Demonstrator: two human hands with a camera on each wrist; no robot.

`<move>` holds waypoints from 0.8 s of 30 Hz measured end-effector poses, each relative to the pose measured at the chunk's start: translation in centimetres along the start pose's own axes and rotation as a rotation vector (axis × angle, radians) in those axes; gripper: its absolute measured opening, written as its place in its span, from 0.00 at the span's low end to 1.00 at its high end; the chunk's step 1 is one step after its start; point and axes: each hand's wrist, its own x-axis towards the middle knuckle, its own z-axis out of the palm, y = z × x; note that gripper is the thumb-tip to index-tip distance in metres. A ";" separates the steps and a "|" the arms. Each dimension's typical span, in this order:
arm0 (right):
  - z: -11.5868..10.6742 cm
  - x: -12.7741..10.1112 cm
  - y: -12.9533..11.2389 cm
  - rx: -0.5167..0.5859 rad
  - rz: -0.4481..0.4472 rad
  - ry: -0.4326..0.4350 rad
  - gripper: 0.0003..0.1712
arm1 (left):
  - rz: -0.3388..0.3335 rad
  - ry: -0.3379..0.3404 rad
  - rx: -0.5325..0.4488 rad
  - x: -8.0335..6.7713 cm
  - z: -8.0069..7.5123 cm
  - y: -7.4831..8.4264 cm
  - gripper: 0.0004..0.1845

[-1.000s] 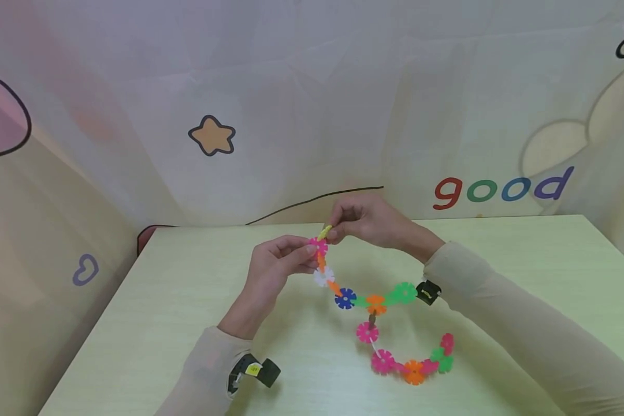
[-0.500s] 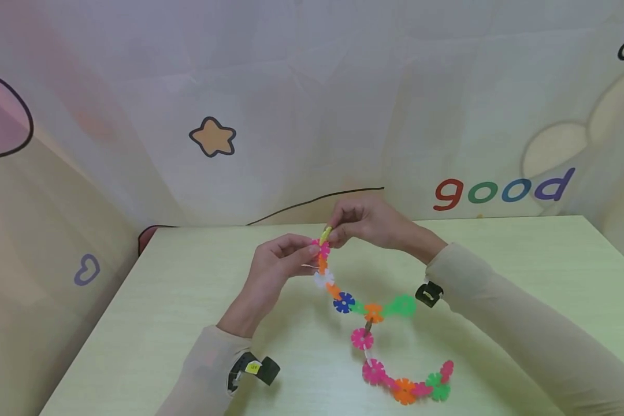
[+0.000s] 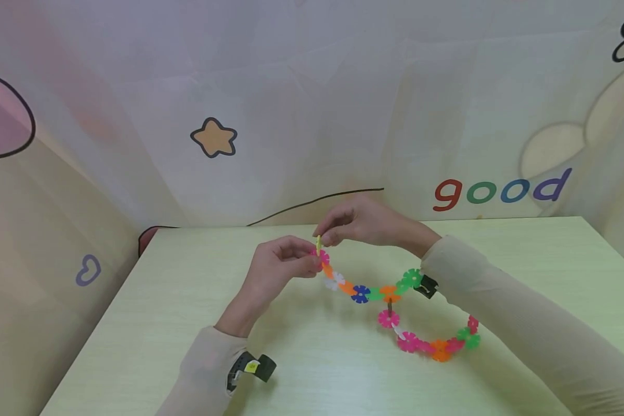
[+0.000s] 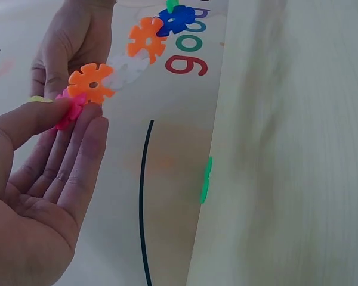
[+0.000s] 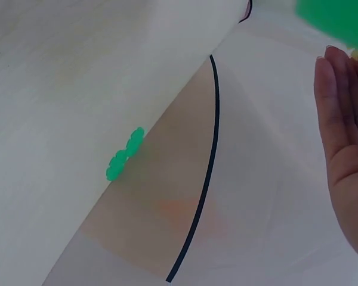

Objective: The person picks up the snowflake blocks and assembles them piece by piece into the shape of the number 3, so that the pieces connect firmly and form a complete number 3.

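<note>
Pale green tabletop [image 3: 135,323] is filling the foreground, with a person's two sleeved arms reaching in over it from the near edge. Nearest the camera, the loose tail of a chain of plastic snowflake discs [image 3: 390,315] is lying on the tabletop, curling through pink, orange and green pieces toward the right sleeve. From there the chain is rising off the surface through a blue, an orange and a white disc to the hands. The left hand [image 3: 278,268] is pinching the chain's top pink disc [image 4: 68,110] between thumb and fingertips, its grip clamped on that piece. Just beyond and touching it, the right hand [image 3: 361,222] is holding a small yellow disc [image 3: 319,242] edge-on against the pink one, fingers curled tight around it. A black wrist band is showing on each arm. One stray green disc [image 5: 124,154] is lying alone at the tabletop's far edge, well apart from the hands. Behind everything, a cartoon backdrop [image 3: 291,104] is standing, bearing an orange star [image 3: 213,137] and the word "good" [image 3: 501,188] in coloured letters.
</note>
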 end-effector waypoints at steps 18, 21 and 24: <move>-3.1 0.4 8.2 -0.156 0.203 0.169 0.11 | -0.034 0.006 0.023 0.0 -0.4 0.1 0.08; -2.9 0.9 9.8 -0.163 0.212 0.183 0.12 | -0.031 0.013 0.036 0.0 -0.4 0.0 0.08; -2.5 1.4 11.2 -0.200 0.182 0.186 0.12 | -0.025 0.018 0.040 0.0 -0.4 0.0 0.09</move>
